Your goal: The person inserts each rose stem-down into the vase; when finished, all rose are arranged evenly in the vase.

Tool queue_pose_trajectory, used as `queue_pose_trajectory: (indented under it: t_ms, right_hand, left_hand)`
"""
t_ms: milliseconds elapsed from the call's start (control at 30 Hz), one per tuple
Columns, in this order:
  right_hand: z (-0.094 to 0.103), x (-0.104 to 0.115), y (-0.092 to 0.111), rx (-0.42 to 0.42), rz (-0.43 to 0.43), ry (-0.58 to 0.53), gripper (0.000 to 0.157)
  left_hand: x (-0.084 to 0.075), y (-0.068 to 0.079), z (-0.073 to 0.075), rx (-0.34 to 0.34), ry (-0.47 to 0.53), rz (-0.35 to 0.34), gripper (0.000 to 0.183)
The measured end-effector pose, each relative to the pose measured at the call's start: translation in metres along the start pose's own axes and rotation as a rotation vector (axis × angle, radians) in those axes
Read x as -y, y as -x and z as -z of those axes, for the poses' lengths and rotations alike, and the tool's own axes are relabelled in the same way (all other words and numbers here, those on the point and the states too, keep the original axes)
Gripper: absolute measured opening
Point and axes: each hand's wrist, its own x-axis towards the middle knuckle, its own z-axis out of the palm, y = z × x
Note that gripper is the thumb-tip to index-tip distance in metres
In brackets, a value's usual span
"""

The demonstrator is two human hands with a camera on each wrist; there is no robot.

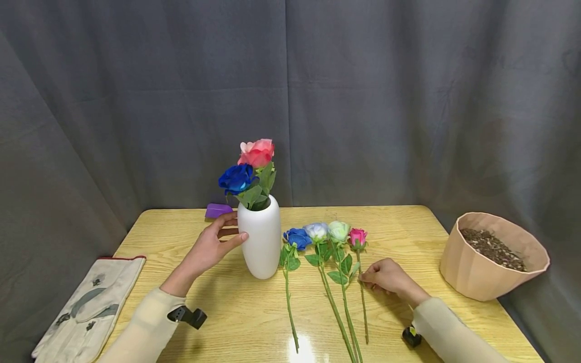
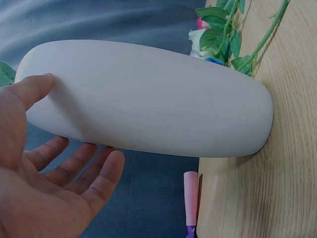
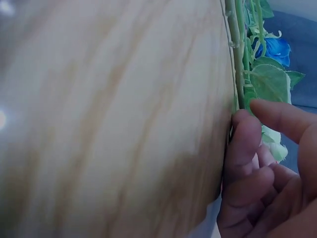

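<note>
A white vase (image 1: 259,242) stands upright at the table's centre-left, holding a pink-red rose (image 1: 256,153) and a dark blue rose (image 1: 237,178). My left hand (image 1: 212,247) holds its side, thumb on the near face and fingers round the left; the left wrist view shows the thumb (image 2: 35,89) on the white wall. My right hand (image 1: 391,278) pinches the stem of a small pink rose (image 1: 358,238) lying on the table. Left of that rose lie a green-white rose (image 1: 338,231), a pale blue-white rose (image 1: 316,231) and a blue rose (image 1: 297,238).
A peach-coloured pot (image 1: 472,267) with dark soil stands at the right edge. Folded pale work gloves (image 1: 95,307) lie over the left edge. Behind the vase is a purple scoop (image 1: 218,210); its pink handle (image 2: 190,196) shows in the left wrist view. A grey curtain (image 1: 354,101) hangs behind the table.
</note>
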Motion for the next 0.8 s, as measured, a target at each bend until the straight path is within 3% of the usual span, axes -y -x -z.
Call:
queue_pose_trajectory:
  t_ms: [567, 800]
  right_hand:
    - [-0.0034, 0.0016, -0.0053, -0.014, -0.042, 0.037, 0.032]
    - [-0.0016, 0.0037, -0.0030, 0.008, -0.050, -0.039, 0.025]
  left_hand:
    - [-0.0016, 0.0013, 0.0004, 0.009, 0.011, 0.009, 0.071]
    - [-0.0005, 0.0006, 0.0003, 0.007, 0.007, 0.006, 0.071]
